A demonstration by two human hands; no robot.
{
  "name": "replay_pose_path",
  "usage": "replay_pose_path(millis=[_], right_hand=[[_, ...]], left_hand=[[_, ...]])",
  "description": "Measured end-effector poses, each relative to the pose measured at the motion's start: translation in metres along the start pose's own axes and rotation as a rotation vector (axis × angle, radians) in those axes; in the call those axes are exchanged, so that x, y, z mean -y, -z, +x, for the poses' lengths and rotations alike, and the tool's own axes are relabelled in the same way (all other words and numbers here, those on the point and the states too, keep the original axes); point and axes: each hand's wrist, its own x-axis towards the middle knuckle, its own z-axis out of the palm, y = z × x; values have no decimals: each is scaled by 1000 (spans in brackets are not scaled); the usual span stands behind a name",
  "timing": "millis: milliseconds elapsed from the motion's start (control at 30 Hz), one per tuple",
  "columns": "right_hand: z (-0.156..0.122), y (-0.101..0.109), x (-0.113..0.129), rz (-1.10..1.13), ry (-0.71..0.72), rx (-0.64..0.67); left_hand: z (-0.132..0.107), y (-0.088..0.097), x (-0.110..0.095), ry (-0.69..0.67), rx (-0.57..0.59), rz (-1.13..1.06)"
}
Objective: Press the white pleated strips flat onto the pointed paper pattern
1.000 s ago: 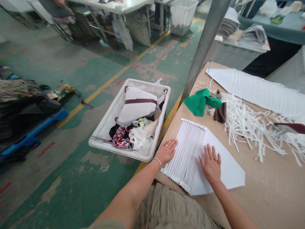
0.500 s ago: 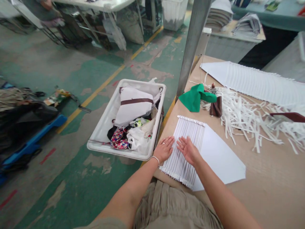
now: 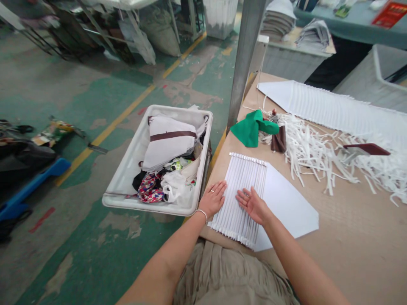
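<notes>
A stack of white panels [image 3: 240, 188] with ribbed, folded edges lies on the brown-covered table near its front left corner. Its smooth, pointed end [image 3: 289, 207] fans out to the right. My left hand [image 3: 214, 199] rests flat at the stack's left edge, fingers stretched out, with a ring and a bracelet on it. My right hand [image 3: 253, 205] is over the ribbed part, palm turned to the left and fingers apart, with nothing in it. Whether its edge touches the stack I cannot tell.
Left of the table stands a white tub [image 3: 110, 186] with bundled panels and bags. Behind the stack lie a green cloth [image 3: 254, 127], a heap of white strips [image 3: 305, 148], a brown-topped tool [image 3: 365, 149] and a long row of white panels [image 3: 337, 101]. A metal post [image 3: 243, 63] rises at the table's edge.
The view has swung a little to the right, so everything appears shifted left. My right hand has moved slightly away from my left, widening the gap between them; the stack looks unchanged.
</notes>
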Motion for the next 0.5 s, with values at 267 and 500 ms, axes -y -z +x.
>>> replay_pose_path(millis=[267, 500], right_hand=[[-5, -11, 3, 1, 27, 58], [-8, 20, 2, -16, -41, -18]], left_hand=[[1, 1, -1, 4, 25, -7], [0, 0, 0, 3, 20, 1]])
